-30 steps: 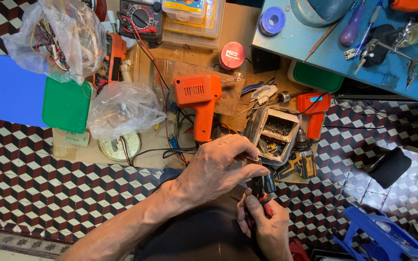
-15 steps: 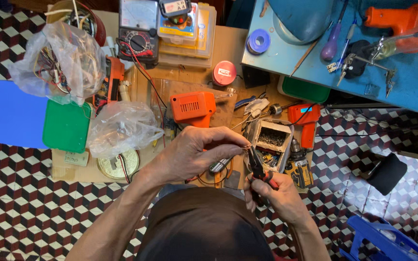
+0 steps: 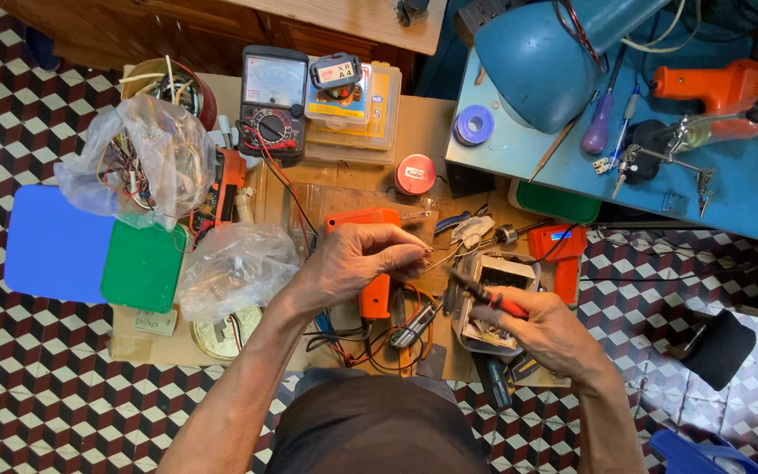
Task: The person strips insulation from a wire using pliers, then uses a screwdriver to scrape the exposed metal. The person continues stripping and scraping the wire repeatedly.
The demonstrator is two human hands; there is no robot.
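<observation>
Left hand (image 3: 353,263) pinches a thin wire (image 3: 439,261) at fingertips, over the orange soldering gun (image 3: 370,263). Right hand (image 3: 546,329), at 4 o'clock, is closed on red-handled pliers (image 3: 484,294), tips just beside the wire. Since 0.5 s ago both hands sit further apart; the view has shifted.

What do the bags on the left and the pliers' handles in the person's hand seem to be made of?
The two bags look like thin clear plastic film: crinkled, glossy, with wires showing through one. The pliers in the right hand seem to be dark metal at the tip, with red grips that look like rubber or soft plastic, though they are too small to be sure.
</observation>
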